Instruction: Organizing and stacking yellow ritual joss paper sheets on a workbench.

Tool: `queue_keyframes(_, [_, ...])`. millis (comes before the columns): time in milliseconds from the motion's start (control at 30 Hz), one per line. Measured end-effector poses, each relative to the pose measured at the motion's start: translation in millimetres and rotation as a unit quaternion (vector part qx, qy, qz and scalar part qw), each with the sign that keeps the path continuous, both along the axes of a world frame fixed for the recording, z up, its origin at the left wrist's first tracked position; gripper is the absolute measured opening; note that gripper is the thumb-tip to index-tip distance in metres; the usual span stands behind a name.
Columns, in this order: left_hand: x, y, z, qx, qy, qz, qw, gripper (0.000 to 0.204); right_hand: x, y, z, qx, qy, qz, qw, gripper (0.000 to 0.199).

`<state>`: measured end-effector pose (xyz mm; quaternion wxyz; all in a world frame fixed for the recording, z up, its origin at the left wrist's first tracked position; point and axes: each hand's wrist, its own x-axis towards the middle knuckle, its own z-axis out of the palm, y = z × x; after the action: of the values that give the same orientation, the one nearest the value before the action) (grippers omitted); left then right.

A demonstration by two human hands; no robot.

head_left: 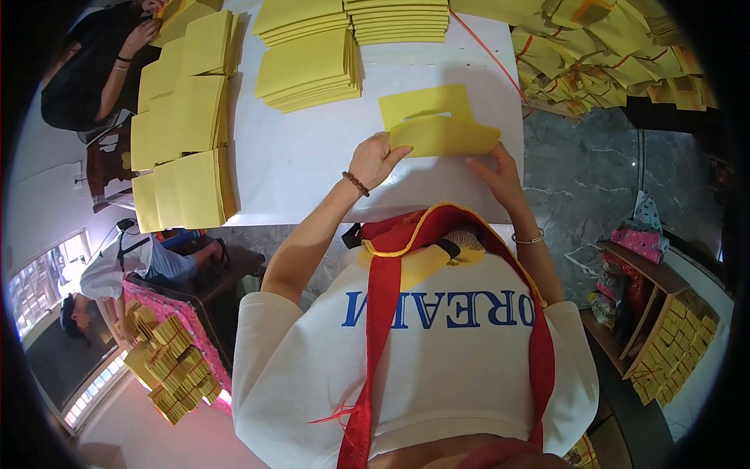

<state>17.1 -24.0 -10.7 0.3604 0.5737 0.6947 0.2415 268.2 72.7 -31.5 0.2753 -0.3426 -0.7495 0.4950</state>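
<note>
We look down from one head-worn fisheye camera, close above our own chest and forearms, facing forward onto the white counter [312,164]; its edges bend toward the dark round rim of the picture.

On the white table [312,156] in front of me, stacks of yellow paper sheets [308,70] sit in the middle, with more stacks [398,22] at the far edge and a row of them [183,117] along my left. A heap of bundled yellow paper tied with red string [617,55] fills the far right. A person in black [86,70] sits at the left corner. Another person in white [109,273] bends by a pink-covered table [205,338] holding gold paper bundles [176,367]. A wooden shelf [664,313] stands on my right.
</note>
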Motion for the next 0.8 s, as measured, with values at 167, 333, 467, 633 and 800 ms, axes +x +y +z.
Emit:
queue_keyframes(167, [-4, 2, -31, -0.039, -0.237, 0.080, 0.967, 0.035, -26, 7, 3, -0.190, 0.079, -0.021, 0.978, 0.044])
queue_keyframes(333, [4, 6, -21, 0.096, -0.399, 0.084, 0.908, 0.067, -41, 7, 14, -0.255, 0.185, -0.051, 0.948, 0.051])
queue_keyframes(467, [-5, 0, -11, -0.032, -0.391, 0.031, 0.919, 0.067, -33, 5, 9, -0.224, 0.144, -0.022, 0.964, 0.032])
queue_keyframes(633, [-23, -5, -6, 0.122, 0.000, -0.296, 0.947, 0.063, -14, 30, 34, 0.065, 0.074, 0.134, 0.986, 0.019])
queue_keyframes(800, [-21, 67, 34, 0.332, -0.114, 0.012, 0.936, 0.081, -35, 39, 124, 0.251, -0.018, 0.275, 0.928, 0.019])
